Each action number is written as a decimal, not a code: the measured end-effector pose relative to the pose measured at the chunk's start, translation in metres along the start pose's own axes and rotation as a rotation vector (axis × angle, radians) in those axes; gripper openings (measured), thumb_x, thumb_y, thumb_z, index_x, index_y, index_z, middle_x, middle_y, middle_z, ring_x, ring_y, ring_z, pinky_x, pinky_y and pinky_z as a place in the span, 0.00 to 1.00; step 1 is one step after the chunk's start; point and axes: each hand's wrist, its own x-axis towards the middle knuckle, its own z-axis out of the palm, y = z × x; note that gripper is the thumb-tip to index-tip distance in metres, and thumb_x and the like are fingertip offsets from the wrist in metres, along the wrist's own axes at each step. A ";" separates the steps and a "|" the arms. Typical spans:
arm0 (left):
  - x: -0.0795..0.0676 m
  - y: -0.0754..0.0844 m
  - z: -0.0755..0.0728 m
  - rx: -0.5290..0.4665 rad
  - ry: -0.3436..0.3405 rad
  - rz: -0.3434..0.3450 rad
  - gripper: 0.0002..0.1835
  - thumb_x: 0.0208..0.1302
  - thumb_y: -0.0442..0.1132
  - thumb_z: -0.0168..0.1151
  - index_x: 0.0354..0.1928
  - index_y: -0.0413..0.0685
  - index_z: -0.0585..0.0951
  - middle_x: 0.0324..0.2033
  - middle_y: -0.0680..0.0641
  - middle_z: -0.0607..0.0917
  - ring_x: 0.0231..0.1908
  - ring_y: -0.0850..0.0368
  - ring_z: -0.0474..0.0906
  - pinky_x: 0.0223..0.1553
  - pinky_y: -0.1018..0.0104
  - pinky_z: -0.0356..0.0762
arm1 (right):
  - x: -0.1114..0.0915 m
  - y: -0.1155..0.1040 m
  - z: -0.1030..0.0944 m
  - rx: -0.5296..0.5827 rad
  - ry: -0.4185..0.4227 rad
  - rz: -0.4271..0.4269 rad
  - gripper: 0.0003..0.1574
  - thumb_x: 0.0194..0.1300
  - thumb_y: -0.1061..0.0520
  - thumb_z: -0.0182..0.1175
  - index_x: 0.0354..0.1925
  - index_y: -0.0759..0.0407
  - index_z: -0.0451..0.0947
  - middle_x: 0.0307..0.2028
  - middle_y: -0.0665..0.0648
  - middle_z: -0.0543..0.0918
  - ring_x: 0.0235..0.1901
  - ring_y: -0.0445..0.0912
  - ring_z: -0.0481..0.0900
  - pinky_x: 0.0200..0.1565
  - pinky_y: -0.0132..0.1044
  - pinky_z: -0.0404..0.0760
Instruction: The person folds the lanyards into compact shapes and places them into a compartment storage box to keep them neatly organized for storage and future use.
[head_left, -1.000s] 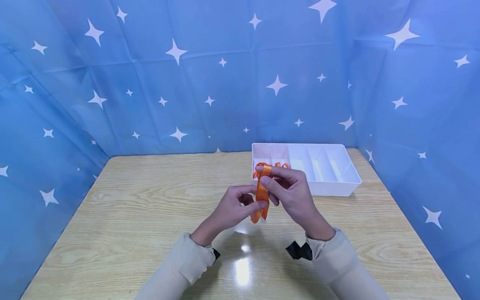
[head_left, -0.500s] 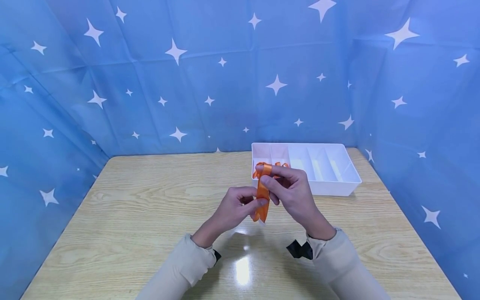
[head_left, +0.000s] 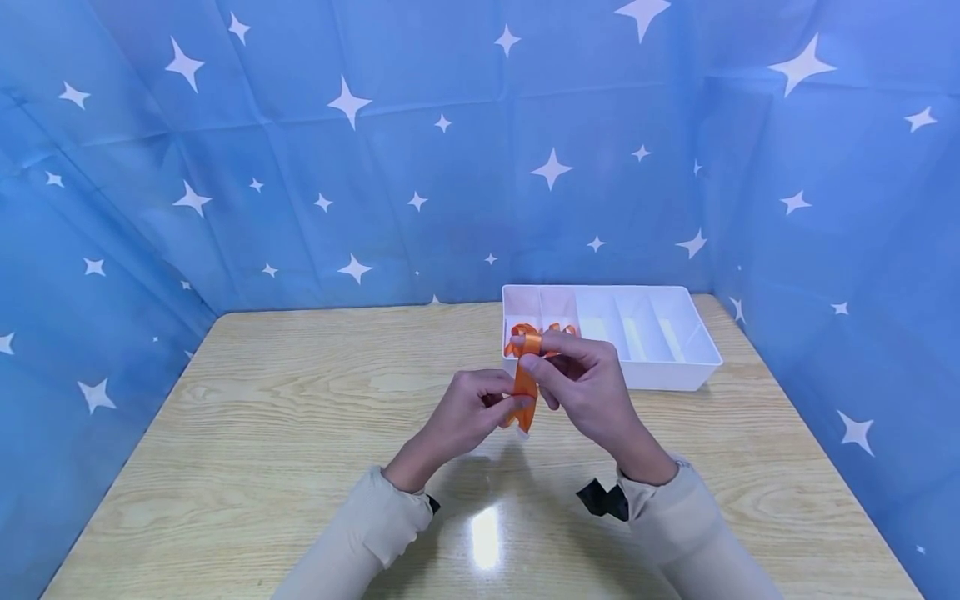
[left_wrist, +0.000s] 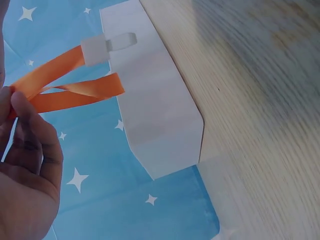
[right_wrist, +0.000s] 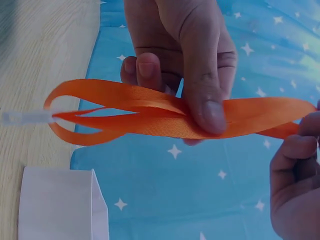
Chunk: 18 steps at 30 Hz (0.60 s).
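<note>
An orange lanyard [head_left: 527, 385] made of flat ribbon is folded lengthwise and held upright between both hands above the table. My left hand [head_left: 471, 414] pinches its lower part between thumb and fingers. My right hand [head_left: 588, 390] holds the upper end, thumb against the ribbon and a loop lying round the index finger. In the left wrist view, a white plastic clip [left_wrist: 95, 51] with a clear loop sticks out from the free end, next to a loose ribbon fold. The right wrist view shows several orange layers under the left thumb [right_wrist: 210, 112].
A white divided box [head_left: 663, 377] stands at the back right, behind the right hand. More orange ribbon [head_left: 555, 328] lies in its two left compartments, partly hidden by the hands. The wooden table [head_left: 300, 400] meets a blue star-patterned curtain [head_left: 450, 167] behind.
The lower end of the lanyard is drawn up a little, and its folds below the left fingers have narrowed. Both hands stay nearly in place, still holding the ribbon.
</note>
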 end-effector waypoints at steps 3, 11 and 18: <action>0.001 -0.002 0.000 0.045 0.019 -0.002 0.08 0.65 0.33 0.67 0.27 0.43 0.86 0.19 0.54 0.77 0.19 0.63 0.68 0.20 0.73 0.66 | -0.001 -0.001 0.001 -0.032 -0.004 -0.022 0.06 0.68 0.66 0.61 0.42 0.67 0.84 0.24 0.54 0.74 0.15 0.45 0.67 0.17 0.36 0.68; 0.003 -0.001 -0.005 0.116 0.141 -0.066 0.06 0.64 0.33 0.68 0.30 0.42 0.89 0.18 0.52 0.78 0.18 0.64 0.69 0.19 0.72 0.67 | -0.005 -0.003 0.005 -0.051 -0.014 -0.058 0.09 0.65 0.71 0.61 0.44 0.74 0.84 0.28 0.55 0.74 0.15 0.43 0.66 0.17 0.36 0.67; 0.003 0.001 -0.011 0.040 0.243 -0.160 0.07 0.66 0.30 0.63 0.36 0.40 0.90 0.24 0.46 0.86 0.18 0.58 0.73 0.20 0.72 0.71 | -0.009 -0.006 0.009 -0.095 -0.003 -0.034 0.07 0.66 0.70 0.61 0.39 0.67 0.85 0.30 0.55 0.76 0.17 0.44 0.67 0.18 0.35 0.68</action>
